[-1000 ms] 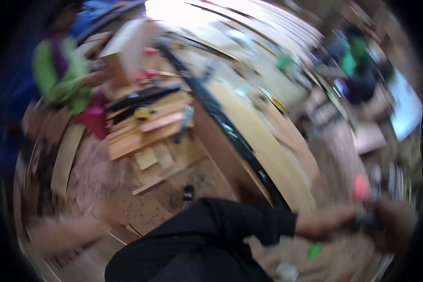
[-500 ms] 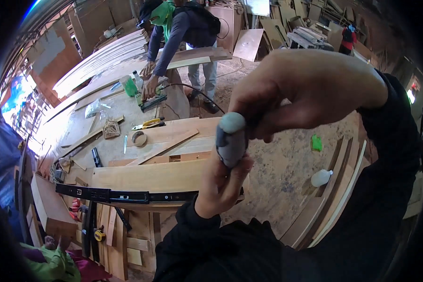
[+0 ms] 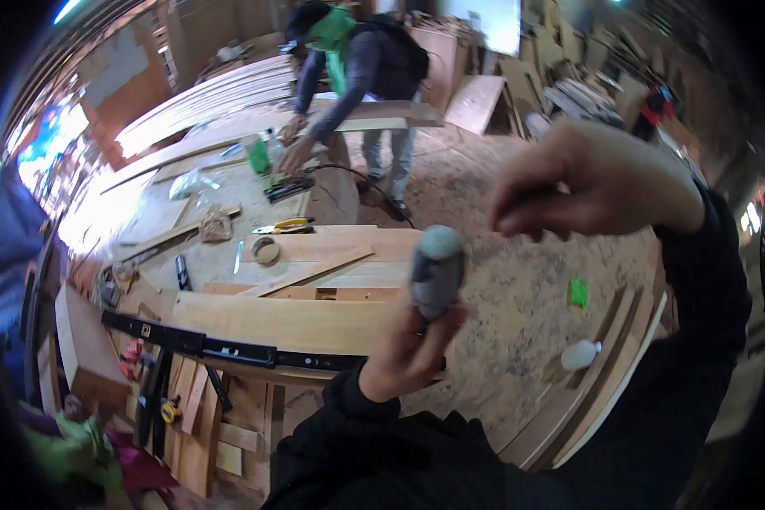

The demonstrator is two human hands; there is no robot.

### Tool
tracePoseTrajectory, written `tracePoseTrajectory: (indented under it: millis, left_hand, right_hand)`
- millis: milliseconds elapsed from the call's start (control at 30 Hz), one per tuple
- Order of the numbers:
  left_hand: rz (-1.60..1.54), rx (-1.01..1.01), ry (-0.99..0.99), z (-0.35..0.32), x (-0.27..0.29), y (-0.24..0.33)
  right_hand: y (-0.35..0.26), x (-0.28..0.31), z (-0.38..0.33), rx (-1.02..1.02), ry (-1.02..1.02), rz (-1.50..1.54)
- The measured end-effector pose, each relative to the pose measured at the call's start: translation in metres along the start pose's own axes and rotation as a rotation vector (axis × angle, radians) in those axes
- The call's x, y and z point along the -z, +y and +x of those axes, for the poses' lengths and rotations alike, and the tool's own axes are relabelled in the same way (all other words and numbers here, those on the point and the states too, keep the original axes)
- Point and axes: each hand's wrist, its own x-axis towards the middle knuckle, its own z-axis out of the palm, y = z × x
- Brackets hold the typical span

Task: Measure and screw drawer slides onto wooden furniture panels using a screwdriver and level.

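Head view: your left hand (image 3: 412, 353) is wrapped round the grey tool (image 3: 438, 276) near the pale board (image 3: 297, 319), right hand (image 3: 599, 183) apart, can't tell if pinching anything; a slack one-handed hold could drop it on the black rail (image 3: 229, 350).

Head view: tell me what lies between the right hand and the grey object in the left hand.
In the head view, only an open gap separates the right hand from the grey object, with floor showing behind.
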Motion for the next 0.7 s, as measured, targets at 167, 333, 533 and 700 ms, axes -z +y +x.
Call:
tracePoseTrajectory:
  millis: [167, 333, 533, 700]
  left_hand:
    - [-0.003, -0.076, -0.035, 0.004, -0.002, 0.011]
    - [0.036, -0.118, -0.112, -0.005, 0.002, 0.007]
    - [-0.008, -0.104, -0.082, 0.004, -0.003, 0.006]
    - [-0.139, -0.122, 0.003, 0.003, -0.014, 0.01]
  right_hand:
    - [-0.002, -0.031, 0.007, 0.203, 0.135, -0.231]
    - [-0.027, -0.023, 0.019, 0.212, -0.028, 0.131]
    - [0.006, -0.016, 0.019, 0.261, -0.086, 0.061]
    - [-0.012, -0.015, 0.007, 0.101, -0.008, -0.13]
